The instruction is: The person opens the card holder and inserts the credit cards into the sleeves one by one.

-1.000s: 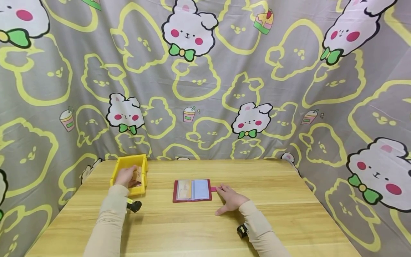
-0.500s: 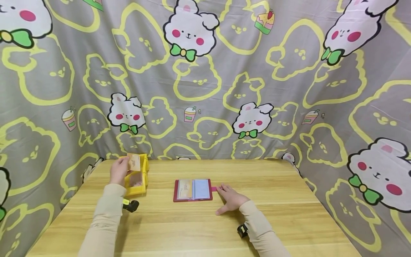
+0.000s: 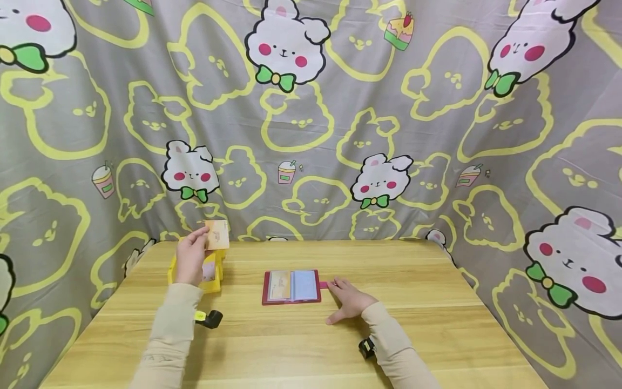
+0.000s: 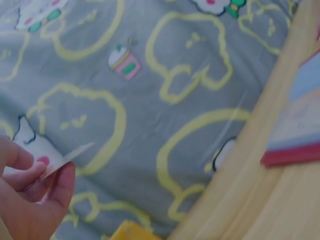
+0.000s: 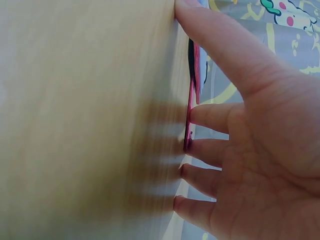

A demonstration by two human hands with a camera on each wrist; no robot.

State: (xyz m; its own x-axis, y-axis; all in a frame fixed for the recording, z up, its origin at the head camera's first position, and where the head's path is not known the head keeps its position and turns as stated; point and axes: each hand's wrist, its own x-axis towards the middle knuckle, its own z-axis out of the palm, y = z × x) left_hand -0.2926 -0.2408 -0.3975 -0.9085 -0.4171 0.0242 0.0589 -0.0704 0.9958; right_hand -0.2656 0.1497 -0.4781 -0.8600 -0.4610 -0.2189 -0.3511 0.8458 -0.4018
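My left hand (image 3: 191, 260) pinches a small orange and cream card (image 3: 217, 235) by its edge, held up above the yellow bin (image 3: 216, 283). In the left wrist view the card (image 4: 70, 159) shows nearly edge-on between thumb and fingers. A red card holder (image 3: 264, 297) lies spread open on the table, with a similar card in its left clear pocket and a pale blue right side. On its pink strap (image 3: 323, 284) rest the fingertips of my right hand (image 3: 351, 300), fingers spread. The right wrist view shows fingertips on the strap (image 5: 189, 122) and the table.
Inside the yellow bin, partly hidden by my left hand, lies a pinkish item (image 3: 209, 271). The wooden table (image 3: 282, 346) reaches back to a grey curtain (image 3: 311, 135) with cartoon prints, which also stands along both sides.
My left hand has lifted a card out of the yellow bin and moved it up and to the right. The right hand and the card holder have stayed put.
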